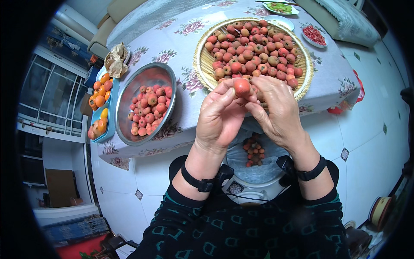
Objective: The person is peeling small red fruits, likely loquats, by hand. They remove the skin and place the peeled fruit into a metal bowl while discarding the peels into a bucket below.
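Observation:
My left hand [220, 116] holds a red hawthorn fruit [242, 87] between thumb and fingers, at the near rim of a round woven basket [308, 81]. Close against it is my right hand [278, 110], its fingertips bent beside the fruit; whether they grip anything is hidden. Many red and brownish hawthorn fruits [249, 54] fill the basket. To the left, a steel bowl [139, 73] holds a smaller heap of hawthorn fruits [149, 106]. Below my hands, a bucket lined with a plastic bag [258, 174] contains more reddish fruits and dark bits.
A blue tray [112, 119] of persimmons and other fruit stands at the table's left end, beside crumpled brown paper [115, 61]. Behind the basket are a plate of green pieces [281, 8] and an empty-looking dish [280, 22]. A bowl of red seeds [314, 36] sits at right.

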Available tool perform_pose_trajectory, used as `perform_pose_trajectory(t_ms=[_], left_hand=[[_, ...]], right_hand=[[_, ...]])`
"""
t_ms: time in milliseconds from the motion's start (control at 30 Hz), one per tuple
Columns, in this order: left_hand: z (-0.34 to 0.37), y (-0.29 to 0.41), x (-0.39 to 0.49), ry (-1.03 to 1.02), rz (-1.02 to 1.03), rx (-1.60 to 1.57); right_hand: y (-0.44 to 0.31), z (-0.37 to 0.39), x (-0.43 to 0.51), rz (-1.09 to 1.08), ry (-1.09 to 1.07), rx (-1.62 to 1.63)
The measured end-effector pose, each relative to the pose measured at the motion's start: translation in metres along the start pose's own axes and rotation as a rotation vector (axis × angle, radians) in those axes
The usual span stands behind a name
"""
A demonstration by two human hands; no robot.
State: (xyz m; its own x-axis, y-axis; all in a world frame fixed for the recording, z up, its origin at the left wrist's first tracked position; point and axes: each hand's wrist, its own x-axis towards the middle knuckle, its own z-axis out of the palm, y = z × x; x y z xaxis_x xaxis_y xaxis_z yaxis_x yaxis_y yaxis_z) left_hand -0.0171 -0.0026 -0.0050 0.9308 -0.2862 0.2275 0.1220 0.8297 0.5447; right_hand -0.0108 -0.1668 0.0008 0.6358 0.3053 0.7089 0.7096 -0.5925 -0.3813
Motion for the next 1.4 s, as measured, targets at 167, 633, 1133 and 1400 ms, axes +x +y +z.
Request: perform_pose_trajectory(t_ms=[167,633,1133,1400], left_hand=[[0.004,-0.002,-0.004,0.206,-0.012,0.014],[-0.055,0.103,-0.017,0.464,0.615,-0.406],[-0.034,0.021,0.030,0.313,0.128,1.064],[-0.042,-0.002,0.060,0.318,0.551,2.146]], right_hand=[[-0.008,0.003,0.001,-0.184,-0.003,-0.026],[0.024,-0.004,-0.001,0.384,0.081,0.220],[0.029,0.007,-0.003,0.339,0.012,0.146],[0.032,0.001,-0.002,0.237,0.008,0.086]])
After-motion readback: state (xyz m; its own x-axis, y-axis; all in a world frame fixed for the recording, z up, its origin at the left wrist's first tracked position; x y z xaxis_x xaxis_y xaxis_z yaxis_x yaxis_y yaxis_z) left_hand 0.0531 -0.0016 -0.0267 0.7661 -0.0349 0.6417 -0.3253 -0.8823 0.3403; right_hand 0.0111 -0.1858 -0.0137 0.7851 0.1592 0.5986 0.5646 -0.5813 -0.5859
